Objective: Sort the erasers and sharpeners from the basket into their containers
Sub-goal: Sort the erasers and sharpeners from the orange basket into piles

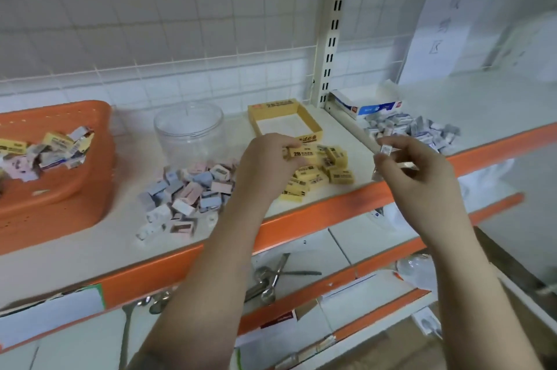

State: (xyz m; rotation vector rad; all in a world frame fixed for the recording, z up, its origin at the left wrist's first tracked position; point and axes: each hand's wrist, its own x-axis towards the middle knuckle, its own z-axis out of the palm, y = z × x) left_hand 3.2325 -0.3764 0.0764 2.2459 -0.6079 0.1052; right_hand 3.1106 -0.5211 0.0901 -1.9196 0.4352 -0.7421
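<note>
An orange basket point(87, 176) at the left holds mixed erasers and sharpeners. My left hand point(268, 158) grips a yellow 2B eraser point(301, 153) over a pile of yellow erasers point(328, 175), in front of an empty yellow cardboard box point(313, 130). My right hand point(419, 167) pinches a small white-wrapped eraser point(385, 149) near a heap of white-blue erasers point(416, 128). A pile of pastel sharpeners point(187, 194) lies before a clear plastic jar point(190, 128). A white-blue box point(364, 104) stands open at the back right.
The shelf has an orange front edge point(316, 216). A slotted upright post point(333, 26) divides it from the right bay. Lower shelves hold metal spoons point(271, 279) and paper packs. A tiled wall stands behind, with a paper sign point(437, 29) at right.
</note>
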